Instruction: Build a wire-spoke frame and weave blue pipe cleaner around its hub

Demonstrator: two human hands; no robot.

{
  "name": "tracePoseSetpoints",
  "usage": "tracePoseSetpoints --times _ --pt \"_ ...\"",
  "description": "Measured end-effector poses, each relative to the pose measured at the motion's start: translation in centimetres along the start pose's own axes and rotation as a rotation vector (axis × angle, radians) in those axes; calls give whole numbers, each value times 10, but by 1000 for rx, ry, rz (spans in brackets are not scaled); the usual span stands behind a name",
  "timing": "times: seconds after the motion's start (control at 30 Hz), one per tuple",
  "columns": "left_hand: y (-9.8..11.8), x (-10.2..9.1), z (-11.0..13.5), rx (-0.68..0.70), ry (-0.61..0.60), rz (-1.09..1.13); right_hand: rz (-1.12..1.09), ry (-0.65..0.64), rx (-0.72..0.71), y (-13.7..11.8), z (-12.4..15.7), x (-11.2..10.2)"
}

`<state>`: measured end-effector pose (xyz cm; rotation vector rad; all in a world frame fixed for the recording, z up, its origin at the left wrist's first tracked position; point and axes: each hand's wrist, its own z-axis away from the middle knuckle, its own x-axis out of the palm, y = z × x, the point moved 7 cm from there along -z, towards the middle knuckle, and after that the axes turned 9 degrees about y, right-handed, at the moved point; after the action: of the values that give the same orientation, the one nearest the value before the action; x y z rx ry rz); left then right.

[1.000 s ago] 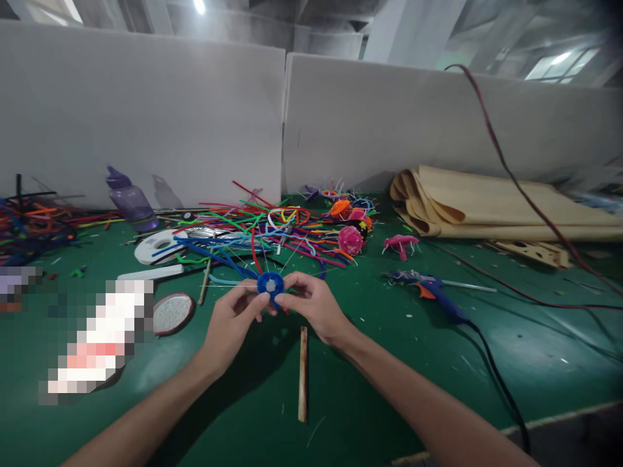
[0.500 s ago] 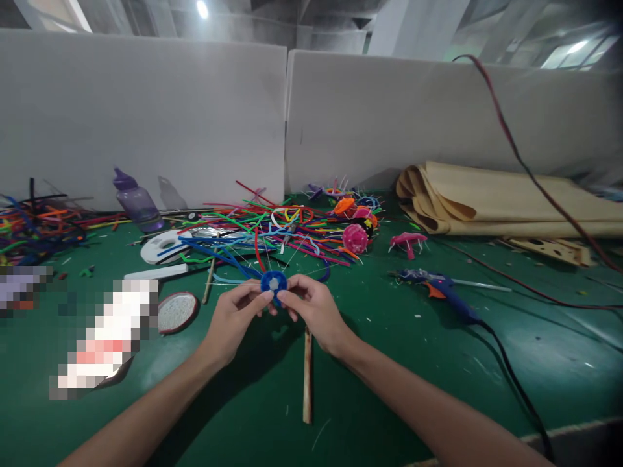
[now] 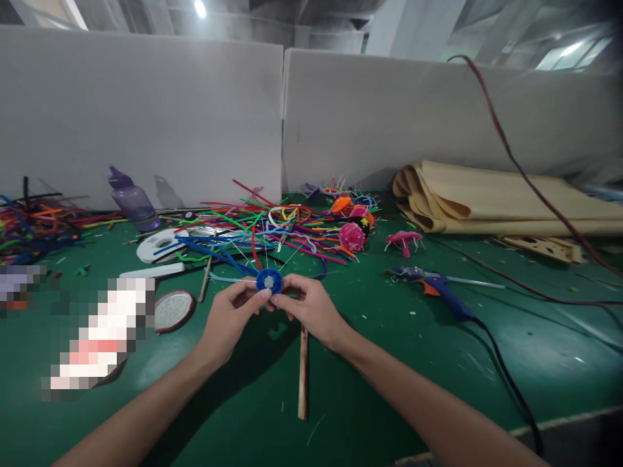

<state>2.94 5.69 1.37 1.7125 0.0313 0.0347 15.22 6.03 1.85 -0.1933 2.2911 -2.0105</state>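
Observation:
Between my two hands is a small round blue fuzzy disc (image 3: 269, 281), pipe-cleaner-like, with a pale centre and thin pale strands fanning out from it. My left hand (image 3: 232, 314) pinches its left and lower edge with thumb and fingers. From the other side my right hand (image 3: 309, 309) grips the lower right edge, its thumb tip close to the left one. Fingers behind the disc are partly hidden. A wooden stick (image 3: 302, 376) lies on the green table below my right hand. Just beyond the disc spreads a pile of coloured pipe cleaners (image 3: 243, 227).
On the right lies a blue glue gun (image 3: 450, 295) with its cord. Pink finished pieces (image 3: 351, 237) sit behind. At left are a purple bottle (image 3: 134, 201), a white tape roll (image 3: 158, 245) and a round dish (image 3: 174, 311). Folded tan sheets (image 3: 487, 198) rest at back right.
The whole view has shifted slightly. Both hands keep their hold on the blue disc, with only slight finger movement around its lower edge.

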Motion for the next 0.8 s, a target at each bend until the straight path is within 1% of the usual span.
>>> tracePoseSetpoints --times 0.13,0.33,0.47,0.63,0.8 --pt "0 -1 -1 -22 19 76 -21 32 3 1 2 0" --pt "-1 2 -1 -36 -20 103 -25 83 5 4 3 -1" --pt "0 1 -1 5 -17 66 -29 68 -5 1 2 -1" --pt "0 -3 -1 21 -2 -54 -32 -5 37 -3 1 -2" --pt "0 -2 -1 34 -13 -77 -82 23 62 -2 0 -4"
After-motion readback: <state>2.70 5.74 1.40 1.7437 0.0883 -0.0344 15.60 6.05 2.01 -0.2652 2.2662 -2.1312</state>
